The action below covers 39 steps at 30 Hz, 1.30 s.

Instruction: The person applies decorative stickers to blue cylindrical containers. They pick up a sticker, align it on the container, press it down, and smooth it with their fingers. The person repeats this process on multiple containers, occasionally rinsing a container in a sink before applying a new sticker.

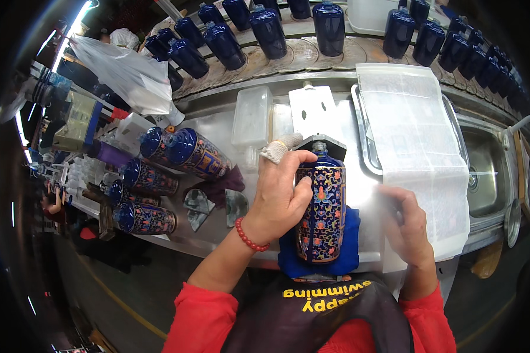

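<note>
A dark blue bottle (321, 215) with a colourful floral and scroll pattern lies along a blue cloth (350, 235) at the table's front edge, neck pointing away from me. My left hand (280, 191) grips it, index finger at the neck and thumb on its side. Whitish knit covering (274, 152) wraps other fingers of that hand. To the bottle's right, my right hand (409, 226) hovers by the sheet's edge, fingers bent and smeared by motion; whether it holds anything is unclear. A dark angled stand (338, 147) is behind the bottle's neck.
More patterned bottles (197, 153) stand at left, near a purple cloth (227, 185). Translucent white sheets (406, 135) cover a metal tray (365, 141). Plain blue bottles (330, 29) line the far conveyor (303, 53). A clear plastic box (252, 117) and sink (486, 170) flank the work area.
</note>
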Available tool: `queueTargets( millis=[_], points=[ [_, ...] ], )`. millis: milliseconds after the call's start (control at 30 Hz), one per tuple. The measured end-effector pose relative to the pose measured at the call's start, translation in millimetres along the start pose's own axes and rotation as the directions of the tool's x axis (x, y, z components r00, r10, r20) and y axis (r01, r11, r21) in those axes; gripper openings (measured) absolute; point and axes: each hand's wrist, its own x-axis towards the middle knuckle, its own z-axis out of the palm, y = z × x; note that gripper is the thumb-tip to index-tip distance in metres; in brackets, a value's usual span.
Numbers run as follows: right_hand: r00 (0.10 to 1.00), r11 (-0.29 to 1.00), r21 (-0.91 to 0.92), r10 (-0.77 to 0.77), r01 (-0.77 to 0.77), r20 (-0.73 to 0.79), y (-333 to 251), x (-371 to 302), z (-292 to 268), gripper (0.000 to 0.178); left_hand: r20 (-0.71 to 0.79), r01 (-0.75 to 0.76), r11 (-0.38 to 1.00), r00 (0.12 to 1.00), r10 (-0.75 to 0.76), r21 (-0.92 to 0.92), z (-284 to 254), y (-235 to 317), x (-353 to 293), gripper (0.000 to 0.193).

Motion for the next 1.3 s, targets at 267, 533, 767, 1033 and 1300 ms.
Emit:
queueTargets(
  millis=[267,533,767,1033,1300],
  points=[
    [0.996,0.996,0.002,0.084,-0.084,0.039,-6,28,-23,0.023,0.003,-0.107,0.988,0.994,0.107,0.114,2,8,10,0.032],
    [0.992,0.997,0.023,-0.078,0.076,0.1,-9,81,-30,0.021,-0.003,-0.13,0.965,0.991,0.134,0.226,2,18,13,0.029],
    [0.944,0.984,0.174,-0.097,0.043,0.315,-4,138,-18,0.024,-0.013,-0.062,0.995,0.998,0.063,0.076,1,10,11,0.026],
    [0.801,0.985,0.171,-0.114,0.015,0.587,-3,186,-7,0.023,-0.103,0.001,1.0,0.995,-0.004,-0.029,1,-3,-5,0.024],
    [0.719,0.952,0.295,-0.147,-0.085,0.679,2,202,-2,0.023,-0.146,-0.002,0.997,0.989,-0.01,-0.08,4,-8,-14,0.024]
  ],
)
